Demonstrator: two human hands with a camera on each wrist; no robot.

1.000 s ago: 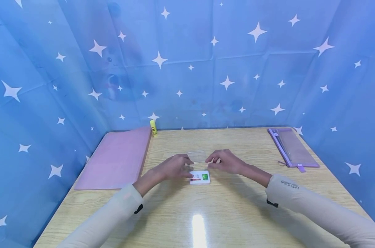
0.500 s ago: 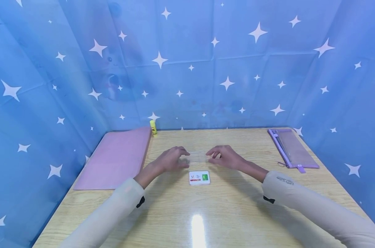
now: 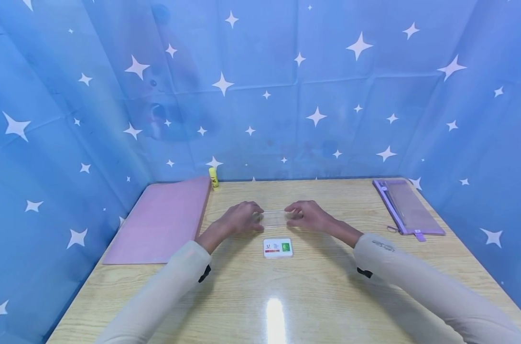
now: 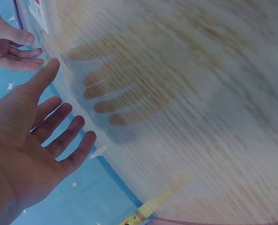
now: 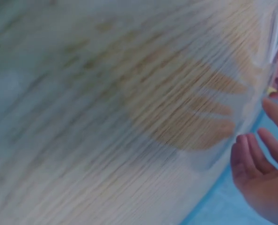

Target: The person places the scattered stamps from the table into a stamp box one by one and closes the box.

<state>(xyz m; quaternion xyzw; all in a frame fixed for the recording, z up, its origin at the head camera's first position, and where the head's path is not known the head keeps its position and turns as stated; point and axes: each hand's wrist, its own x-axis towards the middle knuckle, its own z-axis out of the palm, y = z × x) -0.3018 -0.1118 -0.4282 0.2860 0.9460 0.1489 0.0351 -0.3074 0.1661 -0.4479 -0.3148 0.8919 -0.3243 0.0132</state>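
A clear plastic lid or tray (image 3: 274,219) lies on the table between my two hands in the head view. My left hand (image 3: 241,217) is at its left end, thumb and fingers apart. Around the right end is my right hand (image 3: 309,216), its fingers loosely bent. Whether the fingertips touch the plastic is hard to tell. Just in front lies a small flat case (image 3: 278,248) with a white printed face and a green square. The left wrist view shows the left hand (image 4: 40,136) with spread fingers; relaxed fingers show on the right hand (image 5: 263,168) in its wrist view.
A large pink folder (image 3: 161,222) covers the table's left side. Beside its far corner stands a yellow glue stick (image 3: 213,177). A purple mesh zip pouch (image 3: 411,208) lies at the right. Behind the wooden table (image 3: 320,296) hangs a blue star-patterned curtain (image 3: 265,57).
The left hand has moved away from the printed case to the clear plastic's left end. My right hand has shifted slightly away from me. The printed case stays in place.
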